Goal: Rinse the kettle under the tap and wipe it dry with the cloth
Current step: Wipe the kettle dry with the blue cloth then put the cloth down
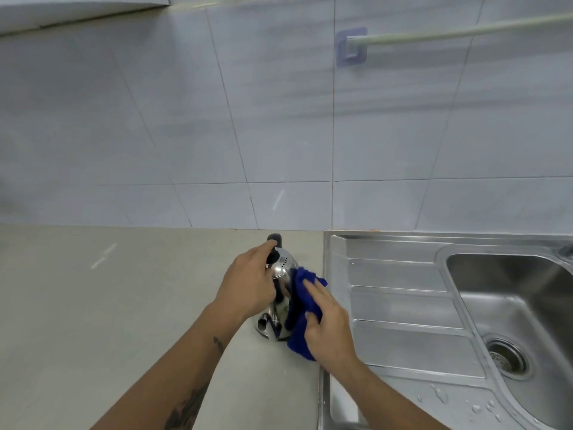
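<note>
A shiny steel kettle (280,276) with a black handle and lid knob stands upright on the beige counter (108,305), just left of the sink's edge. My left hand (249,282) grips the kettle from the left, fingers over its black handle. My right hand (330,327) presses a blue cloth (299,321) against the kettle's right side. The cloth and both hands hide much of the kettle's body.
A stainless steel sink unit (403,305) with a ribbed draining board lies to the right; its basin (527,305) and drain (507,356) are at the far right, with water drops near the front. A tiled wall (279,119) rises behind, with a rail (465,31) on it.
</note>
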`<action>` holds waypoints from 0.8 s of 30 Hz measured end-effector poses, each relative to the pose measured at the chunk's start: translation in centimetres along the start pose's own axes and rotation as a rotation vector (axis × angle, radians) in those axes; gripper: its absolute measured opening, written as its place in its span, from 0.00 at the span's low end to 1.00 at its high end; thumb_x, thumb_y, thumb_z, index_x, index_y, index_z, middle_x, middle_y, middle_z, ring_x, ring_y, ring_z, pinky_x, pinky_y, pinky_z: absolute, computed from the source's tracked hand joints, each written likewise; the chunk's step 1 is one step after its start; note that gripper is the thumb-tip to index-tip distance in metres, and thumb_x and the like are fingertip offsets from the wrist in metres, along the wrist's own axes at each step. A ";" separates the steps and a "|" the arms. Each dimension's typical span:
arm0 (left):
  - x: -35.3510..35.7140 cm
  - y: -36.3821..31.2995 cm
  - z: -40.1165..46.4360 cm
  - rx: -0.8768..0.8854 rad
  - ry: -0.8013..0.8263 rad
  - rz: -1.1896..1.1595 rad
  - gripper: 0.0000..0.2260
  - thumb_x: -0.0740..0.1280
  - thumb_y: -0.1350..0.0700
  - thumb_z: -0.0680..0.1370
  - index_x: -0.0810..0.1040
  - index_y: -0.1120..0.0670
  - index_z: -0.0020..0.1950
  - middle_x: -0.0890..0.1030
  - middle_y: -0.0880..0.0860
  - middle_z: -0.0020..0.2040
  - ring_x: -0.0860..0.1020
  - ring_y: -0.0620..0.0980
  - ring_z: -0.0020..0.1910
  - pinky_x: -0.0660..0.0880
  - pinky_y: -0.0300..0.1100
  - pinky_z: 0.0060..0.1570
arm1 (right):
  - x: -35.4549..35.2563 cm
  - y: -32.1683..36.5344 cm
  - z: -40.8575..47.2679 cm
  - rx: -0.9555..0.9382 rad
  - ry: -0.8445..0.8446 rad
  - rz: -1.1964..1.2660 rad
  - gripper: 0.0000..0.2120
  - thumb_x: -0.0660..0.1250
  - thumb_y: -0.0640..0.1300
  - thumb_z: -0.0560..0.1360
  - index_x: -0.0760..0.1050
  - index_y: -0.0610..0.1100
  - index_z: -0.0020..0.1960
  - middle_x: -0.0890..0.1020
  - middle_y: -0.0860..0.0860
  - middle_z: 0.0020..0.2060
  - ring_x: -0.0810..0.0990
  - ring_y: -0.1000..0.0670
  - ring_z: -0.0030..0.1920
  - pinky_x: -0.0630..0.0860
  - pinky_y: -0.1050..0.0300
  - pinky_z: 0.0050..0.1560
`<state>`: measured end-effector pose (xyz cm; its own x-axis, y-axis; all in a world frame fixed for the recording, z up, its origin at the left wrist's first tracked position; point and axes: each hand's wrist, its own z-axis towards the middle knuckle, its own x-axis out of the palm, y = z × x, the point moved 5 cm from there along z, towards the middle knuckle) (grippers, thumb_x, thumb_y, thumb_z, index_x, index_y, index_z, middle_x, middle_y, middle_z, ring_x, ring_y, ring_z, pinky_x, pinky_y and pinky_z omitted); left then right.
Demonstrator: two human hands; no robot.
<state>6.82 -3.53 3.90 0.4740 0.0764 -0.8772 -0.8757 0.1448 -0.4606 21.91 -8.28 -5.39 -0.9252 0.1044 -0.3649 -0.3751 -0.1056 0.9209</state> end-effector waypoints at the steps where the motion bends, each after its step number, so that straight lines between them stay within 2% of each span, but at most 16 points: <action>1: 0.2 -0.7 0.0 -0.010 0.004 0.064 0.26 0.63 0.58 0.77 0.63 0.50 0.75 0.74 0.51 0.66 0.72 0.54 0.64 0.73 0.47 0.61 | -0.5 0.4 0.9 0.061 0.005 0.040 0.30 0.61 0.27 0.74 0.73 0.50 0.71 0.77 0.58 0.61 0.76 0.55 0.62 0.71 0.71 0.62; 3: 0.5 -1.6 -0.1 -0.024 0.010 0.120 0.26 0.64 0.56 0.75 0.63 0.51 0.73 0.74 0.52 0.64 0.72 0.56 0.62 0.74 0.49 0.58 | -1.2 1.4 2.8 0.095 0.034 0.056 0.29 0.59 0.26 0.74 0.76 0.50 0.67 0.79 0.58 0.49 0.79 0.54 0.51 0.73 0.76 0.46; 4: 0.7 -1.6 -0.1 -0.017 0.009 0.123 0.26 0.63 0.56 0.75 0.63 0.51 0.73 0.74 0.52 0.64 0.72 0.56 0.61 0.74 0.49 0.56 | -1.5 2.0 3.7 0.081 0.046 0.039 0.29 0.59 0.26 0.74 0.77 0.50 0.67 0.79 0.58 0.49 0.78 0.54 0.49 0.71 0.77 0.44; 8: 1.2 -0.9 -0.4 0.061 -0.027 0.133 0.21 0.62 0.57 0.77 0.69 0.44 0.69 0.73 0.48 0.61 0.74 0.53 0.57 0.74 0.44 0.49 | -1.5 3.0 5.8 0.033 0.087 -0.011 0.31 0.58 0.26 0.73 0.75 0.52 0.69 0.78 0.58 0.56 0.76 0.56 0.55 0.66 0.77 0.51; 12: 0.9 -0.8 -0.1 0.090 -0.035 0.142 0.17 0.63 0.60 0.76 0.74 0.45 0.62 0.75 0.47 0.56 0.75 0.52 0.50 0.73 0.43 0.45 | -1.2 1.1 6.3 0.115 0.174 -0.065 0.33 0.58 0.26 0.73 0.72 0.53 0.71 0.79 0.54 0.60 0.77 0.50 0.59 0.70 0.62 0.55; 14: 0.4 -0.6 0.1 0.126 -0.025 0.130 0.15 0.63 0.60 0.75 0.76 0.45 0.58 0.76 0.46 0.54 0.76 0.52 0.49 0.76 0.47 0.46 | -1.5 0.7 6.7 0.136 0.199 -0.105 0.34 0.57 0.27 0.73 0.73 0.55 0.71 0.80 0.51 0.61 0.77 0.48 0.59 0.72 0.58 0.54; 16: 0.0 0.0 0.1 0.178 0.006 0.066 0.16 0.64 0.62 0.75 0.78 0.45 0.58 0.77 0.43 0.54 0.76 0.49 0.49 0.76 0.46 0.49 | -1.7 1.5 6.8 0.084 0.174 -0.100 0.32 0.58 0.28 0.73 0.74 0.55 0.70 0.80 0.52 0.61 0.77 0.50 0.58 0.72 0.59 0.55; 18: -0.6 1.1 0.1 0.211 0.042 -0.009 0.20 0.65 0.65 0.75 0.79 0.46 0.61 0.77 0.41 0.56 0.77 0.45 0.51 0.75 0.42 0.53 | -1.4 3.0 6.0 -0.002 0.144 -0.077 0.32 0.58 0.28 0.74 0.72 0.53 0.72 0.78 0.54 0.64 0.76 0.53 0.62 0.72 0.60 0.61; 20: -1.1 2.0 0.6 0.204 0.054 -0.007 0.22 0.66 0.66 0.74 0.79 0.46 0.63 0.77 0.40 0.56 0.76 0.44 0.53 0.74 0.41 0.56 | -0.1 3.4 4.5 -0.069 0.124 -0.082 0.33 0.58 0.29 0.74 0.69 0.52 0.75 0.71 0.58 0.70 0.69 0.57 0.69 0.65 0.61 0.72; 22: -1.0 2.3 0.8 0.141 0.017 0.039 0.22 0.65 0.66 0.73 0.77 0.45 0.61 0.76 0.41 0.55 0.75 0.46 0.53 0.74 0.41 0.54 | 1.3 2.1 3.1 -0.059 0.099 -0.101 0.34 0.59 0.29 0.74 0.64 0.52 0.77 0.66 0.60 0.71 0.64 0.58 0.71 0.60 0.61 0.74; 24: -0.3 1.8 0.2 0.070 -0.059 0.022 0.20 0.63 0.64 0.72 0.74 0.45 0.59 0.74 0.42 0.57 0.75 0.48 0.54 0.73 0.40 0.49 | 2.0 0.1 2.0 0.048 0.113 -0.073 0.34 0.60 0.31 0.75 0.62 0.52 0.78 0.69 0.57 0.72 0.70 0.54 0.70 0.68 0.56 0.72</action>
<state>5.10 -3.05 3.38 0.4609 0.1377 -0.8767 -0.8784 0.2111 -0.4287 20.08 -6.12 -5.76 -0.8971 -0.0025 -0.4418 -0.4410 -0.0544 0.8959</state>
